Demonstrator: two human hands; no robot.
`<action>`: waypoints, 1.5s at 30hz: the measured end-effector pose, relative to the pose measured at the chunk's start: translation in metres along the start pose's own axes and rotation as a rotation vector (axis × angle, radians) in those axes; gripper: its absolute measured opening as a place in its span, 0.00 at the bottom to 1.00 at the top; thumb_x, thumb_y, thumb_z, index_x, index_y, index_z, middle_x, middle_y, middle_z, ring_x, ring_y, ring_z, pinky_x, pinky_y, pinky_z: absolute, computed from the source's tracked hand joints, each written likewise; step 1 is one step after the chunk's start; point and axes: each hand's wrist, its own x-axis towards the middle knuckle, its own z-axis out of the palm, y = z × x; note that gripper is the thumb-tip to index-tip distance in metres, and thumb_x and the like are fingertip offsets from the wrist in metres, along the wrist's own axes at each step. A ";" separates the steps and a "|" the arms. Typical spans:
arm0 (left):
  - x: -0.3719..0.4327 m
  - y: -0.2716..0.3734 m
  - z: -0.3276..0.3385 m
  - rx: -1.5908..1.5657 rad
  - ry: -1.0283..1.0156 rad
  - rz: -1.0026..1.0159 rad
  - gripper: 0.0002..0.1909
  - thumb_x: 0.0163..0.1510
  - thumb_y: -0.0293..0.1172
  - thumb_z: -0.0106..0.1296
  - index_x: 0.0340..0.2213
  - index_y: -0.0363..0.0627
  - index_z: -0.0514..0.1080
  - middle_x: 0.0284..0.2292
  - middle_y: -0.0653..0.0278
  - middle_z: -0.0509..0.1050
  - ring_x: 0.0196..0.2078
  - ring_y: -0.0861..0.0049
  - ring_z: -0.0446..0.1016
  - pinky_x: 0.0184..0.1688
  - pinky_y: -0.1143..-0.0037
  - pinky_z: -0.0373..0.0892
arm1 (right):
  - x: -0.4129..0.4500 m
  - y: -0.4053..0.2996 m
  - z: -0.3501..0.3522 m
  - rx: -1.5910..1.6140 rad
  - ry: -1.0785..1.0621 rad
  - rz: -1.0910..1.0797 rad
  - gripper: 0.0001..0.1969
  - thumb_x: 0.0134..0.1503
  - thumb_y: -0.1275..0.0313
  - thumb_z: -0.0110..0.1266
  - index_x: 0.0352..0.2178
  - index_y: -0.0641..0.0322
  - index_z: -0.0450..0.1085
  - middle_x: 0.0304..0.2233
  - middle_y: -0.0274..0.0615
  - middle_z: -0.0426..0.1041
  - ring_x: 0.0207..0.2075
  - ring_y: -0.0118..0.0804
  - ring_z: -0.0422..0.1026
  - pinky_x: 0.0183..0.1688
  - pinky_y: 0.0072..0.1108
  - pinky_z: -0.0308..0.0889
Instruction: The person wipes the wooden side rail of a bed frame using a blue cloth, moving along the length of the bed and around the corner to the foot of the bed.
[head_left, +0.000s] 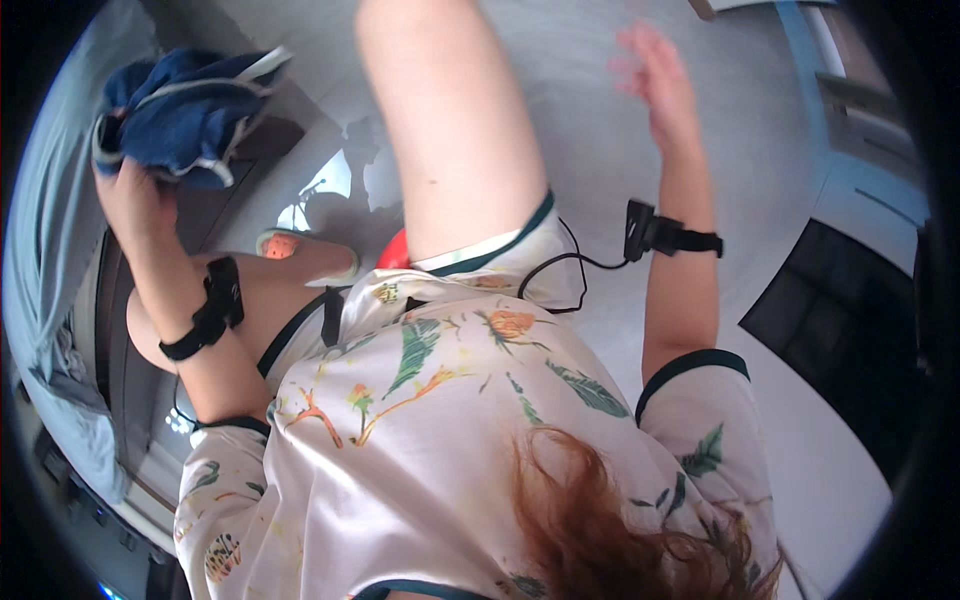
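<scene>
My left hand (139, 199) grips a bunched dark blue cloth (184, 124) with pale trim, perhaps a garment. It is held up at the upper left, and it hides most of the fingers. My right hand (660, 79) is raised at the upper right with nothing in it. Its fingers are apart and blurred. Black strapped devices sit on my left forearm (217, 304) and my right forearm (656, 231). A black cable (555, 260) runs from the right device to my waist.
Pale blue fabric (56, 225) drapes along the left over a dark brown frame. A slipper (279, 246) with orange decoration is on my foot. Something red (394, 251) shows beside my thigh. Glossy grey floor (600, 135) spreads ahead. A black panel (840, 330) lies at the right.
</scene>
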 end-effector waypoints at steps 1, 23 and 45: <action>-0.001 0.002 -0.005 -0.011 0.032 -0.031 0.17 0.49 0.21 0.53 0.42 0.42 0.67 0.39 0.59 0.73 0.39 0.70 0.74 0.42 0.70 0.72 | -0.007 0.051 -0.024 -0.104 0.034 0.136 0.27 0.56 0.57 0.48 0.53 0.58 0.59 0.47 0.40 0.67 0.42 0.32 0.68 0.40 0.23 0.64; -0.025 0.039 -0.022 -0.088 0.019 -0.127 0.17 0.51 0.21 0.49 0.44 0.41 0.66 0.42 0.57 0.72 0.43 0.68 0.72 0.47 0.68 0.69 | -0.099 0.130 -0.125 0.461 0.164 0.099 0.10 0.58 0.66 0.46 0.35 0.61 0.68 0.19 0.29 0.60 0.18 0.22 0.56 0.20 0.16 0.53; -0.103 0.045 -0.011 -0.139 0.134 0.020 0.16 0.47 0.17 0.50 0.40 0.40 0.67 0.36 0.60 0.72 0.36 0.75 0.74 0.40 0.77 0.72 | -0.116 -0.059 0.108 -1.061 -0.480 -0.769 0.25 0.48 0.79 0.49 0.50 0.58 0.60 0.45 0.51 0.65 0.47 0.52 0.63 0.48 0.35 0.61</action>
